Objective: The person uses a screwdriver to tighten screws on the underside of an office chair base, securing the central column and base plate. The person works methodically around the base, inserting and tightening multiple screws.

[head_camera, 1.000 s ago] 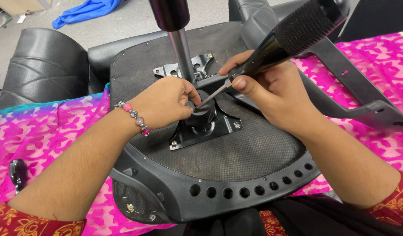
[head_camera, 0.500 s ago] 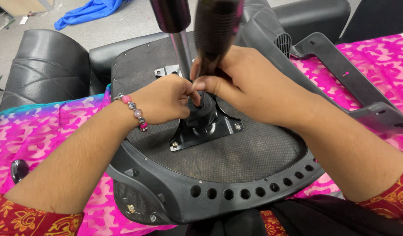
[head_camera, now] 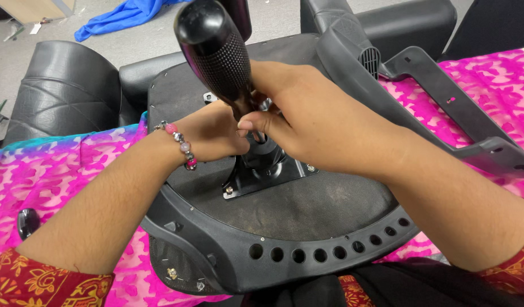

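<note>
On the upturned underside of a black chair seat, both hands meet at the metal mounting plate bolted near its middle. The right hand is wrapped tight around the lower end of a black screwdriver handle, which stands nearly upright with its rounded butt toward the camera; the shaft and tip are hidden beneath the fingers. The left hand, a beaded bracelet at its wrist, is curled in against the same spot, fingertips pressed together; what they pinch, if anything, I cannot tell. The handle's knurled, dimpled surface looks stiff and grippy, best held around that textured band, and the tool seems light. The seat looks heavy and rigid, lying across the person's lap on a pink patterned cloth. A black armrest bracket lies just right of the hands.
</note>
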